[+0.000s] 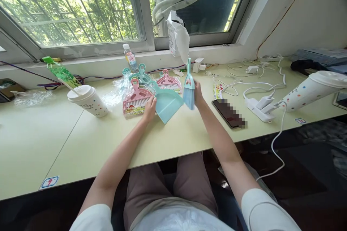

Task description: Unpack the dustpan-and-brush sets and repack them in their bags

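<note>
Where the blue brush (189,83) points: handle up, bristles down, long axis nearly upright, above the table (176,139).
Right hand (199,95): pinching the brush's side.
Dustpan (168,103): handle up-left, wide lip down-right, left of the brush.
Left hand (150,109): clasping the pan's left edge.
Obstruction: pink packaged set (135,96) crowding the left hand.
Outlying: phone (226,113) right, cup (90,103) left.

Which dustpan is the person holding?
The light blue dustpan, in the left hand: its pan shows bare. The others, like the front pink dustpan, back pink dustpan and teal dustpan, are on the table.
</note>
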A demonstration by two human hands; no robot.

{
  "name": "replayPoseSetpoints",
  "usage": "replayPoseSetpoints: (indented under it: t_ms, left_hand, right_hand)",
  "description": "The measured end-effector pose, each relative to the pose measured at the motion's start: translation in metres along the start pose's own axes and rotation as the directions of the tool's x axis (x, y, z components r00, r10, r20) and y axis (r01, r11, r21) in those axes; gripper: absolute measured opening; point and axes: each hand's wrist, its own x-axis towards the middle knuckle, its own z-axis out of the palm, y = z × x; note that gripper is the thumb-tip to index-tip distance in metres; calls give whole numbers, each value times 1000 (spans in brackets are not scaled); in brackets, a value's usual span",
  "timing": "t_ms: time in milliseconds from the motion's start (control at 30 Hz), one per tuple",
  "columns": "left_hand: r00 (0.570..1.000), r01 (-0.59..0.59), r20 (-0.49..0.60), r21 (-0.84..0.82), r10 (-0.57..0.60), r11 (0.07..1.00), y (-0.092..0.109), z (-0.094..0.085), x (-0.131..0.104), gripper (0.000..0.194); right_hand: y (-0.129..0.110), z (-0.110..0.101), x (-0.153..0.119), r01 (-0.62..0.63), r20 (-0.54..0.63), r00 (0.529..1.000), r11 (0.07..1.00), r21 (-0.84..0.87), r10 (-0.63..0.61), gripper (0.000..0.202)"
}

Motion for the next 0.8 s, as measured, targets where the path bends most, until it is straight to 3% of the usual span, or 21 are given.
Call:
replayPoseSetpoints:
  t_ms: [33,67,133,233,300,400,500,567,633,700,800]
  left_hand:
    - [1000,-15,14,56,15,998,3,-1,0,46]
    - [999,-25,36,118,21,993,6,-1,-1,44]
    - [994,-40,104,251,14,967,13,-1,-4,40]
    - [976,-72,214,445,-28,892,18,1,-8,37]
    - [967,-83,245,545,-64,835,20,2,-10,38]
    - [966,-100,244,644,-80,759,23,3,-12,42]
    - [965,-124,248,717,-85,686,25,2,-12,44]
    - [961,-136,260,743,-95,655,26,1,-12,42]
    - [959,-141,265,755,-102,640,25,1,-12,40]
    - [962,-135,253,761,-99,635,24,3,-12,40]
    - [969,-119,227,765,-92,633,22,6,-13,40]
  right_hand:
    - [1,-11,3,31,-102,993,966,-255,-59,34]
    - [3,-21,5,17,-155,982,872,-489,-106,30]
    - [12,-37,7,-64,-162,980,586,-807,-116,24]
    - [30,-48,4,-149,-130,988,266,-952,87,25]
    - [39,-48,2,-152,-123,979,173,-973,165,31]
    - [44,-44,1,-132,-110,979,118,-984,171,36]
    - [44,-40,2,-122,-100,978,110,-986,182,34]
    - [43,-42,5,-130,-104,981,158,-979,164,31]
    - [41,-50,9,-166,-145,985,291,-942,94,28]
    - [37,-61,15,-193,-219,976,492,-849,4,28]
    - [24,-73,20,-107,-248,967,773,-626,-67,30]
